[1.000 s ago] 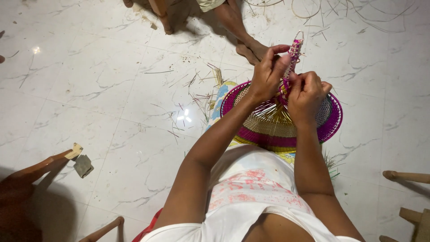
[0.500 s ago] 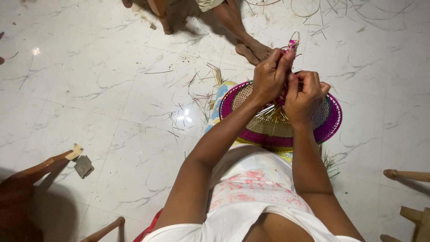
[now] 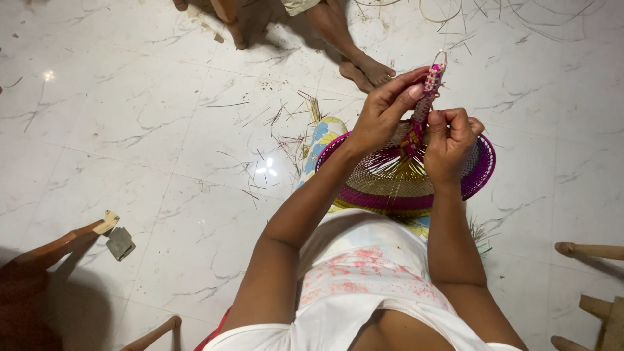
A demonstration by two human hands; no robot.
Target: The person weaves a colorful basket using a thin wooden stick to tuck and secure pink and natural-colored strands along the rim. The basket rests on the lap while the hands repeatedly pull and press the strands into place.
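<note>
Evidently well advanced: woven basket (image 3: 396,182) has a full purple rim, lying just below both hands. Left hand (image 3: 383,110) and right hand (image 3: 452,140) fingers pinched on the pink braided handle (image 3: 429,91); its loose top end remains unfinished.

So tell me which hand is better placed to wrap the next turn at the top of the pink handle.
Probably the left hand: its fingers already pinch the handle near its tip. The right hand grips lower down, just above the fan, steadying it.
</note>
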